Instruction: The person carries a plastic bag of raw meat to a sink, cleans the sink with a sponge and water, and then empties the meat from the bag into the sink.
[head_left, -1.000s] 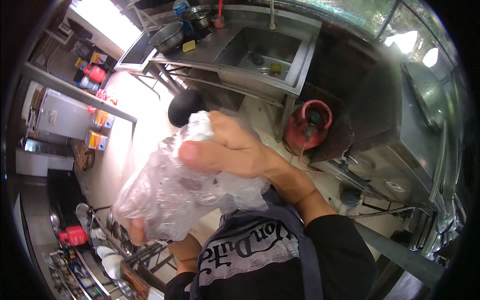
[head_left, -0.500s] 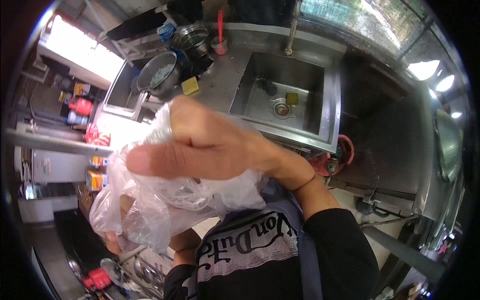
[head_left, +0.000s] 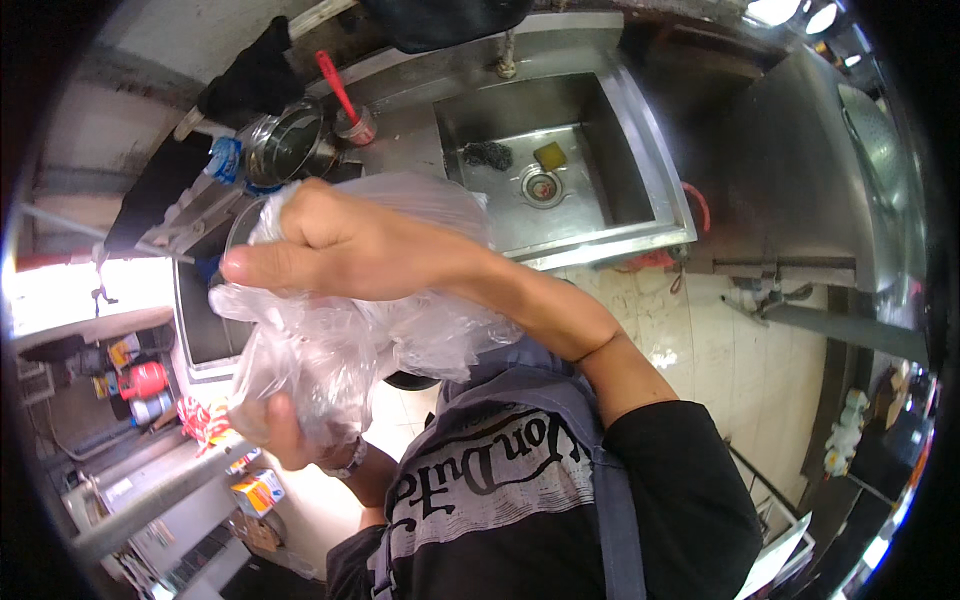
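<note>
A bunched, translucent plastic bag (head_left: 310, 360) hangs in front of my torso, crumpled and spread across both hands. My right hand (head_left: 345, 245) reaches across from the right and is closed on the bag's gathered upper part. Lower down, my left hand (head_left: 280, 435) grips the bag's lower left side, its fingers partly covered by the plastic. A watch or bracelet (head_left: 348, 458) shows on the left wrist. What the bag contains, if anything, I cannot make out.
Beyond the bag, a steel sink (head_left: 540, 230) contains a yellow-green sponge (head_left: 550, 155) and a dark scourer (head_left: 488, 155). Left of it stand a cup (head_left: 357, 128) with a red-handled tool (head_left: 336, 85) and a metal pot (head_left: 290, 150). A metal rail (head_left: 150, 505) crosses the lower left.
My view has swung, so the sink sits further left and higher. Both hands keep hold of the bag; the left hand and its wrist show more than before.
</note>
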